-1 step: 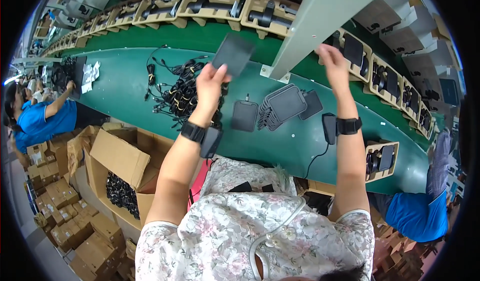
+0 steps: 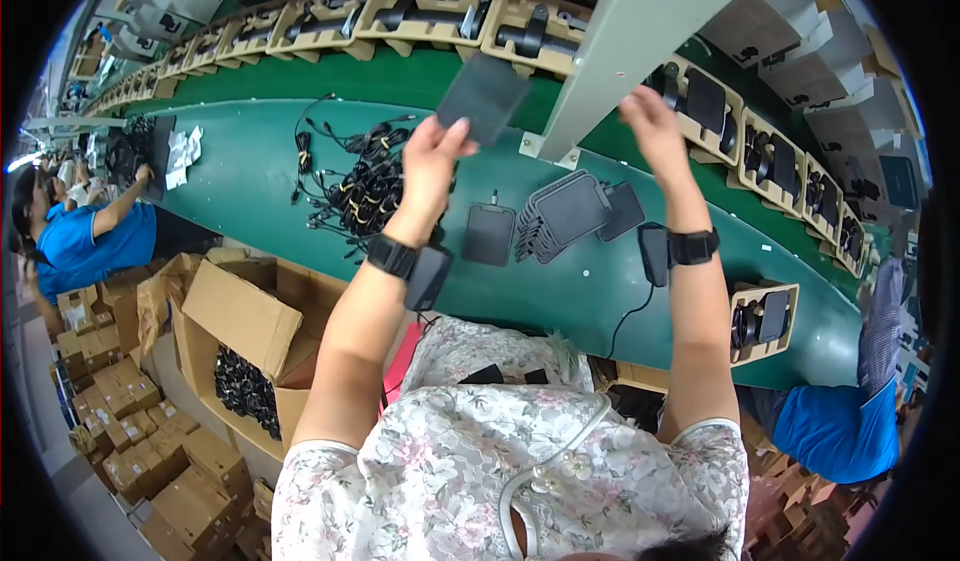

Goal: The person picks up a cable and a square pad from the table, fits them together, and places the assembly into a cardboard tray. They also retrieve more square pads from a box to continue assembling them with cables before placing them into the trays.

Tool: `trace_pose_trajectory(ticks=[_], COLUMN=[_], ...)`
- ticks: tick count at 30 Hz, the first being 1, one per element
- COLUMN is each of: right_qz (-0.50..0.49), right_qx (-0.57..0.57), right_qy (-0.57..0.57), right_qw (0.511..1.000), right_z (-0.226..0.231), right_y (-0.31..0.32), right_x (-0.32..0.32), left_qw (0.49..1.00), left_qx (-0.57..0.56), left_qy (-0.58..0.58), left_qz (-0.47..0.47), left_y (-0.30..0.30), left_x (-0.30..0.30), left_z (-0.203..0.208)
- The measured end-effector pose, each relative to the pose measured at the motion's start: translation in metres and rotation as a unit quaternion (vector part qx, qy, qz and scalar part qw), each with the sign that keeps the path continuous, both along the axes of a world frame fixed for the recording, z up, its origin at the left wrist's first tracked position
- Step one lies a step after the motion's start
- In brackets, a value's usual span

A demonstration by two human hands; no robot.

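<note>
My left hand (image 2: 430, 166) pinches a dark, flat, rectangular pad (image 2: 484, 99) by its near edge, holding it above the far side of the green table (image 2: 600, 296). The pad is slightly blurred. Beyond the grey post, my right hand (image 2: 655, 136) is raised close to a tray with a black pad (image 2: 706, 98) in it. Its fingers are partly stretched, a little smeared, and nothing shows in them. Between my arms lie a fanned stack of dark flat pads (image 2: 570, 209), a single pad (image 2: 489, 234) to its left and another pad (image 2: 626, 211) to its right.
Left of my left hand is a heap of bundled black cables (image 2: 365, 186). Cardboard trays (image 2: 415, 16) of black parts line the far side. The grey post (image 2: 640, 36) stands between my hands. A loaded tray (image 2: 764, 323) sits at the right, an open carton (image 2: 240, 316) at lower left. People work on both sides.
My left hand has carried the pad slightly right and away from me. My right hand has shifted a little to the left.
</note>
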State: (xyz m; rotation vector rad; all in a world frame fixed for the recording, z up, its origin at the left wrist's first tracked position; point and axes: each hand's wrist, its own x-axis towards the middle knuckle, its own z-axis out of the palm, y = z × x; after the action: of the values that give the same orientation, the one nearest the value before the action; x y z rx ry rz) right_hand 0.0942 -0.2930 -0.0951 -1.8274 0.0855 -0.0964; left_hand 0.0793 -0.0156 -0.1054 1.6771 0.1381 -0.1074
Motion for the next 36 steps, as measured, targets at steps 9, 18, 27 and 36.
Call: trace_pose_trajectory(ticks=[9, 18, 27, 36], right_qz=[0.062, -0.048, -0.109, -0.157], right_qx=[0.184, -0.191, -0.425, -0.457], right_qy=[-0.043, -0.087, -0.134, -0.182], right_qw=[0.98, 0.976, 0.888, 0.856], right_z=[-0.029, -0.073, -0.082, -0.094], right_y=[0.018, -0.024, -0.007, -0.07], right_x=[0.076, 0.155, 0.132, 0.073], left_qw=[0.968, 0.91, 0.727, 0.796], left_qx=[-0.237, 0.383, 0.654, 0.57], left_qy=[0.057, -0.144, -0.04, -0.025], left_qz=[-0.058, -0.065, -0.205, -0.202], left_y=[-0.085, -0.007, -0.012, 0.017], left_x=[0.063, -0.006, -0.084, -0.085], left_z=[0.021, -0.064, -0.065, -0.117])
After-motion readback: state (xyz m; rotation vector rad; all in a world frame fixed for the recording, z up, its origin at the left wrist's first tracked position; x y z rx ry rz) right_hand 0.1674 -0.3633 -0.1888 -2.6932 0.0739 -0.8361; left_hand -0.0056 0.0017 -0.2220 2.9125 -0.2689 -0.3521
